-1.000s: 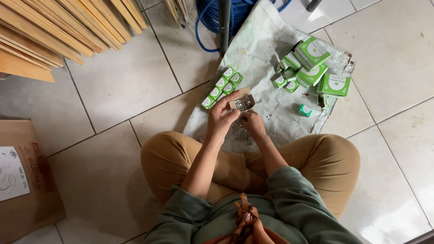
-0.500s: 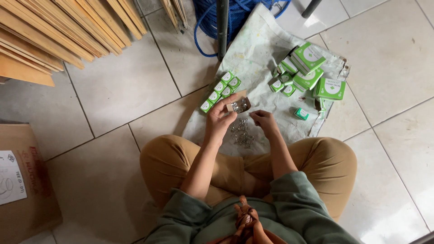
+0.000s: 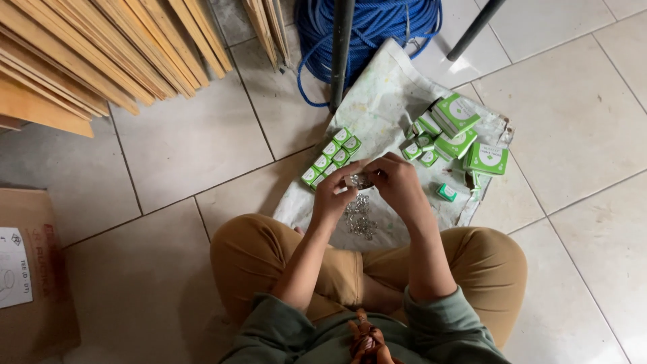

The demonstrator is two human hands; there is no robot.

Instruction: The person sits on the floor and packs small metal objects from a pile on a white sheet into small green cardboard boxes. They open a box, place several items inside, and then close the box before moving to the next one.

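Note:
I sit cross-legged on a tiled floor. My left hand point(image 3: 335, 194) and my right hand point(image 3: 395, 183) meet over a white sheet point(image 3: 387, 101), together pinching a small bunch of shiny metal pieces point(image 3: 360, 180). Just below the hands lies a loose pile of the same metal pieces point(image 3: 359, 217) on the sheet. A neat double row of small green boxes point(image 3: 330, 156) sits left of the hands. To the right lie bigger green and white boxes point(image 3: 461, 131) in a loose heap, and one tiny green box point(image 3: 446, 193) lies apart.
Wooden slats point(image 3: 101, 54) lie stacked at the upper left. A coil of blue rope point(image 3: 377, 27) and two dark metal legs point(image 3: 340, 50) stand at the top. A brown cardboard carton point(image 3: 30, 269) rests at the left edge.
My right hand dipped toward the pile of metal pieces, then rose again to meet my left hand. The view has shifted slightly.

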